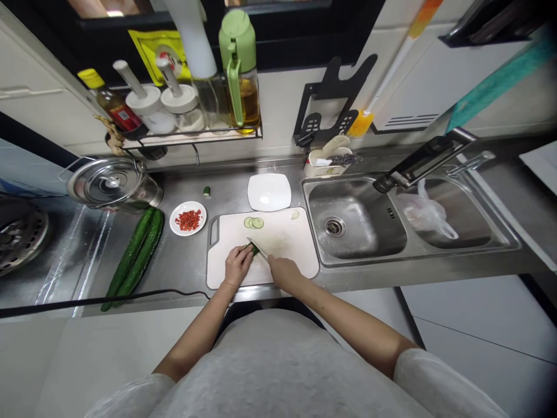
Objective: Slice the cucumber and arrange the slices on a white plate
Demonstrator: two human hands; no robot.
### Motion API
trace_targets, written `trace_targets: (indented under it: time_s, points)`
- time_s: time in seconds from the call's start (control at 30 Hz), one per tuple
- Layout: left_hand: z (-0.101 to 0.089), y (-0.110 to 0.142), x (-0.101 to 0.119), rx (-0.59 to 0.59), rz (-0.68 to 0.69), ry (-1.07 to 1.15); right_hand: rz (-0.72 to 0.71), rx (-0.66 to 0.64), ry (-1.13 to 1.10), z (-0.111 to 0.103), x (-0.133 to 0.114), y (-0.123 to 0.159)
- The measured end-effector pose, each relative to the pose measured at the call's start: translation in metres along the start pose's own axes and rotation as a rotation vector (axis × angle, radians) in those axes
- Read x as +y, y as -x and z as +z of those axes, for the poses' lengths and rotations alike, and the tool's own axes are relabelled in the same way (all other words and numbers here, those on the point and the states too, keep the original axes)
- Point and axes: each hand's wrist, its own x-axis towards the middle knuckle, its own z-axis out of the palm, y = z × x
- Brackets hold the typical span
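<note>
My left hand (238, 266) is closed on a short piece of cucumber (255, 249), pressing it to the white cutting board (300, 255). In my right hand (285, 273) is a knife (260, 248), its blade slanting toward the upper left and touching or just beside the cucumber piece. The handle is hidden inside my fingers. Several cut cucumber slices (257, 223) lie overlapping near the board's far edge. Another pale slice (295, 214) rests at its far right corner.
A plate (193, 230) of chopped red pieces and two whole cucumbers (139, 255) are on the left. A cucumber end (206, 190) and a white dish (268, 191) lie behind the board. The double sink (361, 255) is to the right; a black cable (130, 297) crosses the counter's front.
</note>
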Motion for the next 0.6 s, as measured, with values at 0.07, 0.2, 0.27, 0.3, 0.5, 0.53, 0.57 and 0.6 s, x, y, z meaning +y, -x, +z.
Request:
trace_targets:
  time_s: [0.07,0.2,0.27,0.3,0.5,0.53,0.57,0.6]
  points:
    - [0.0001,-0.0002,0.0,-0.003,0.005,-0.004,-0.004,-0.002,-0.001,-0.0001,-0.0002,-0.0006]
    - [0.0003,0.0001,-0.0003,0.006,0.012,0.002,0.009,-0.014,0.002,0.0003,-0.0004,-0.0018]
    - [0.0002,0.0002,-0.0004,0.006,0.01,0.006,0.007,-0.022,0.002,0.001,-0.0005,-0.0028]
    - [0.0002,0.0002,-0.0004,0.004,0.01,0.007,0.007,-0.023,0.002,0.0015,-0.0005,-0.0033]
    - [0.0004,-0.0002,-0.0002,0.017,0.006,0.016,0.018,-0.02,0.0,0.0032,-0.0004,-0.0055]
    - [0.0004,-0.0003,-0.0002,0.013,0.005,0.015,0.021,-0.026,-0.004,0.0035,-0.0003,-0.0058]
    - [0.0003,-0.0003,-0.0002,0.008,0.003,0.013,0.022,-0.03,-0.008,0.004,-0.0002,-0.006]
    - [0.0003,-0.0002,-0.0002,0.003,0.0,0.01,0.022,-0.031,-0.012,0.0049,0.0001,-0.0063]
